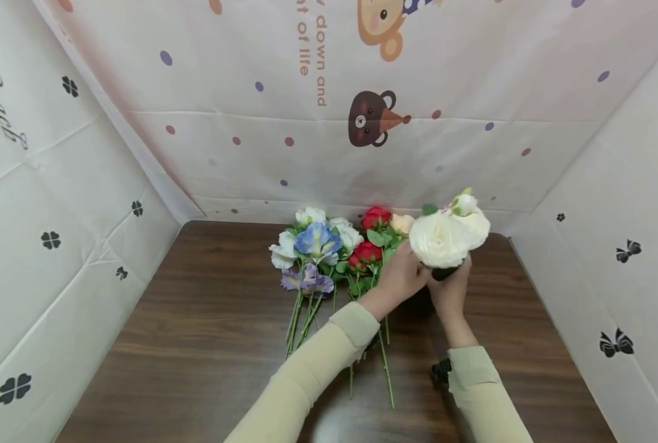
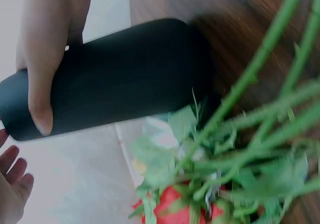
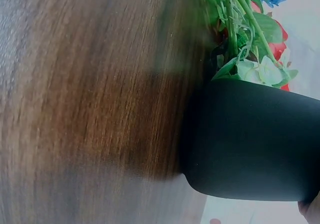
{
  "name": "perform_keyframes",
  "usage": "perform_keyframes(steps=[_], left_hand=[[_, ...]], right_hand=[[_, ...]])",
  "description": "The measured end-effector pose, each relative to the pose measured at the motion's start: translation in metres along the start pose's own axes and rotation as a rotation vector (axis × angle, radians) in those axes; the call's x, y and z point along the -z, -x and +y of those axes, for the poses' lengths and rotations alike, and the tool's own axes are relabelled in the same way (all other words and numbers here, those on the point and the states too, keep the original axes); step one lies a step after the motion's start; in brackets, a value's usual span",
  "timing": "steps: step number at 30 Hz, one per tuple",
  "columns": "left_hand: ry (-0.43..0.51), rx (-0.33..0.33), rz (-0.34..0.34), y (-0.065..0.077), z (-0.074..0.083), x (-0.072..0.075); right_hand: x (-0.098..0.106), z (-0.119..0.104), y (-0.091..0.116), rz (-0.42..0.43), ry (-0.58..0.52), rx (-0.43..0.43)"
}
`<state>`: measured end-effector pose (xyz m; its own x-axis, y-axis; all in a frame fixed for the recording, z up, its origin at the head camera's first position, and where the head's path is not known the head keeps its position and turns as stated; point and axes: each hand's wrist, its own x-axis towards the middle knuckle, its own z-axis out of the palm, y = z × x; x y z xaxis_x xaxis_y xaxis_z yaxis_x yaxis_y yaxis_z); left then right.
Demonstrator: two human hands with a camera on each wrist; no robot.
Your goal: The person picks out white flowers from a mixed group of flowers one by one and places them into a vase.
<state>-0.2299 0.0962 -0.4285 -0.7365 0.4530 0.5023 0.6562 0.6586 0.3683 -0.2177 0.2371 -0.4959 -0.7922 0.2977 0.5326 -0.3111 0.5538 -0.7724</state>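
Note:
A black vase (image 2: 130, 78) stands on the table, with white flowers (image 1: 442, 240) at its mouth in the head view. My right hand (image 1: 450, 292) grips the vase's neck; in the left wrist view its thumb lies across the black side. Close to the rim is my left hand (image 1: 403, 274), just under the white blooms. Its fingers (image 2: 17, 171) are loosely bent beside the rim in the left wrist view, with no stem visible among them. The flower stems inside the vase are hidden. Only the vase's lower body and a bit of hand show in the right wrist view.
Left of the vase lie red roses (image 1: 366, 253) with long green stems and a peach bloom (image 1: 402, 223). Farther left are blue (image 1: 317, 240), white and purple flowers (image 1: 308, 280). Printed cloth walls enclose the brown wooden table (image 1: 196, 326) at the back and both sides.

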Motion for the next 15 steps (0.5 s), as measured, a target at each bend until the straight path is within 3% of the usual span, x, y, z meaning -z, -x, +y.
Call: perform_keyframes(steps=[2, 5, 8, 11, 13, 15], left_hand=[[0.020, 0.022, -0.021, 0.004, -0.004, 0.008], [0.040, 0.051, -0.056, 0.010, -0.013, 0.020], [0.125, 0.118, -0.090, 0.019, -0.027, 0.035], [0.218, 0.197, -0.113, 0.031, -0.049, 0.054], [0.280, 0.247, -0.108, 0.040, -0.066, 0.068], [0.325, 0.304, -0.094, 0.051, -0.086, 0.081]], right_hand=[[-0.001, 0.001, 0.000, 0.014, 0.087, 0.082], [-0.002, 0.003, 0.000, 0.034, 0.105, 0.110], [-0.002, 0.002, 0.001, 0.051, -0.003, -0.014], [-0.002, 0.001, 0.001, 0.036, -0.010, -0.106], [-0.002, 0.001, 0.001, 0.038, -0.023, -0.114], [-0.003, 0.003, 0.001, 0.051, -0.042, -0.067]])
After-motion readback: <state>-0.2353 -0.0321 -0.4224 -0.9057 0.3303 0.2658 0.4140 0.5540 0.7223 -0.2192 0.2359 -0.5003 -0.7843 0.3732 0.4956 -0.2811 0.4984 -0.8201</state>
